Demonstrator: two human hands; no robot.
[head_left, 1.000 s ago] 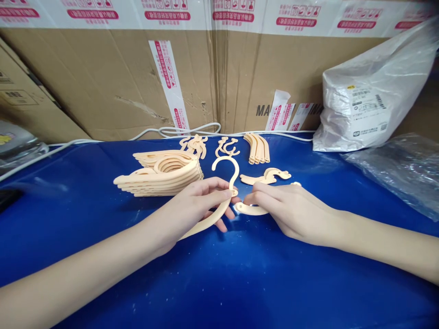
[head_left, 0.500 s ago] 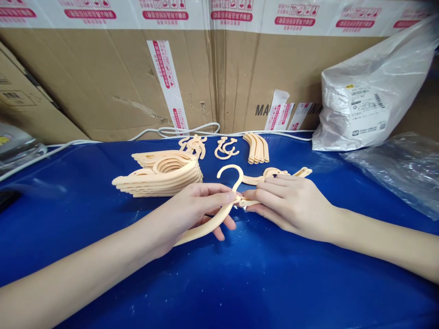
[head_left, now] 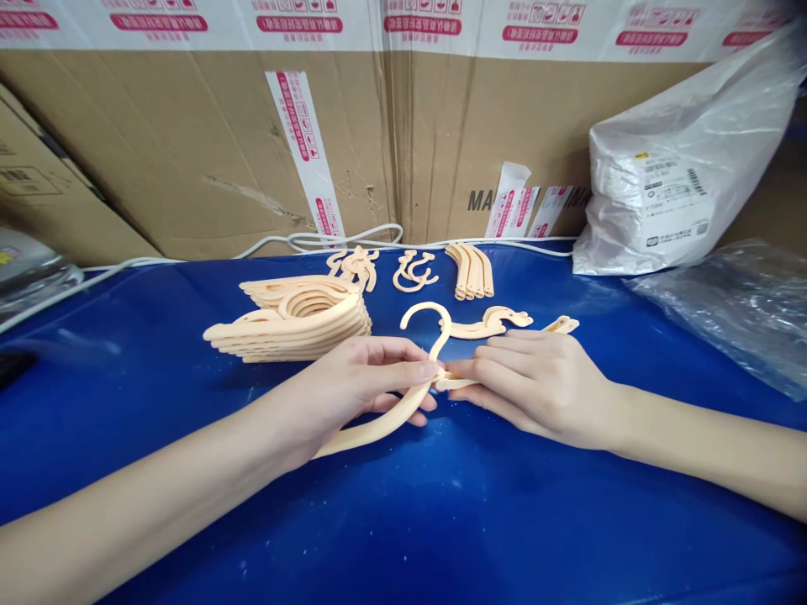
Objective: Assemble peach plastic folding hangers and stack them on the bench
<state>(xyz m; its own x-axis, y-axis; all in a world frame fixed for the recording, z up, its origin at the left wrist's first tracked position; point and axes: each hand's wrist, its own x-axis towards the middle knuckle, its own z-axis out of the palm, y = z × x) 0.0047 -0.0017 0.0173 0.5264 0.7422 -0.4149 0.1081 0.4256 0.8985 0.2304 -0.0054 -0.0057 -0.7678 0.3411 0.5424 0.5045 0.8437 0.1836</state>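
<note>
My left hand [head_left: 371, 382] pinches a cream plastic hanger [head_left: 391, 420] near the base of its hook, which curls upward. One curved arm of it runs down to the left beneath my wrist. My right hand [head_left: 535, 382] is closed on a second hanger arm [head_left: 457, 382], whose end meets the hook's base between the two hands. Most of that arm is hidden under my right hand, though its tip shows beyond the knuckles. Just behind my right hand lies another loose hanger piece [head_left: 485, 323]. A stack of folded hangers [head_left: 290, 328] sits beyond my left hand.
Loose hooks [head_left: 414, 273], a tangled heap of small parts [head_left: 356, 267] and several curved arms [head_left: 470, 270] lie at the back of the blue table [head_left: 403, 521]. Cardboard boxes [head_left: 208, 143], a white cable [head_left: 303, 241] and a white plastic bag [head_left: 636, 202] stand behind.
My left fingers have drawn in closer under the hanger. My right hand has shifted slightly right and down, uncovering more of the loose piece behind it.
</note>
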